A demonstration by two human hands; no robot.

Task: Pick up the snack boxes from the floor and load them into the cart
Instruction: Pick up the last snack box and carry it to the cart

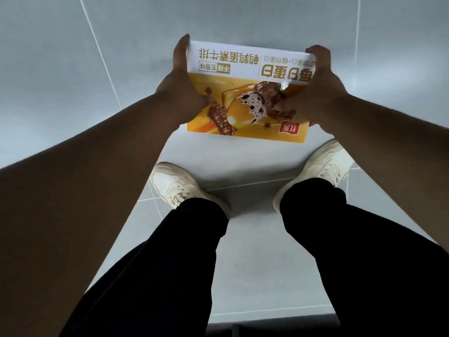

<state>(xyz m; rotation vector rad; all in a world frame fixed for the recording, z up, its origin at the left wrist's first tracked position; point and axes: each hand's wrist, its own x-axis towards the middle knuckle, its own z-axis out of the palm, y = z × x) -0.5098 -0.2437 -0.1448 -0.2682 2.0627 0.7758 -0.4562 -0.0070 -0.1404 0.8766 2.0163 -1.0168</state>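
A flat snack box (245,76), white at the far end and yellow-orange with a printed food picture at the near end, is in front of me above the grey tiled floor. My left hand (181,81) grips its left edge, thumb on the top face and fingers round the side. My right hand (318,88) grips the right edge the same way, thumb pressed on the picture. Whether the box touches the floor cannot be told. No cart is in view.
Grey floor tiles (73,69) spread all around the box. My two white shoes (175,186) (325,166) and black trouser legs stand just behind it, feet apart. A dark strip (267,327) runs along the bottom edge of the view.
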